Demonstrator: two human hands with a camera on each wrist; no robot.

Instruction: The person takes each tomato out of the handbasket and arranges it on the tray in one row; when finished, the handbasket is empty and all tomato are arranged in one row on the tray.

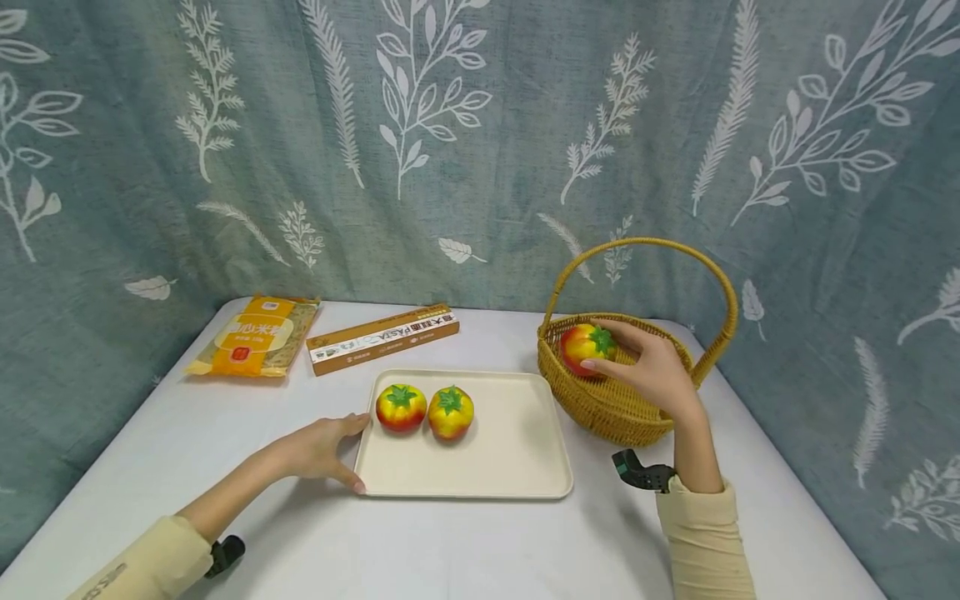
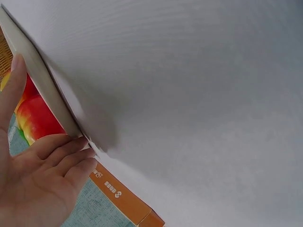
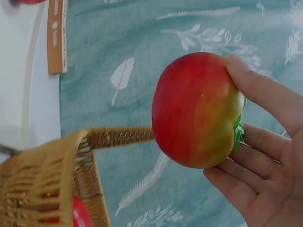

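Observation:
My right hand [image 1: 660,375] holds a red-and-yellow tomato [image 1: 588,350] with a green leafy top between thumb and fingers. In the head view this tomato overlaps the wicker basket [image 1: 592,412]; the right wrist view shows it above the rim. Inside the basket, part of a red, rounded thing [image 3: 81,213] shows in the right wrist view. My left hand [image 1: 322,454] rests at the left side of the cream tray [image 1: 510,450], thumb and fingers spread along its edge. Two similar tomatoes, one left [image 1: 401,408] and one right [image 1: 451,414], sit side by side on the tray's left part.
Behind the tray lies a long brown pasta box [image 1: 384,337]. An orange and clear food packet [image 1: 255,337] lies at the back left. The basket's tall handle [image 1: 652,242] arches over it. A blue-green leaf-patterned curtain [image 1: 480,208] borders the white table [image 1: 450,542].

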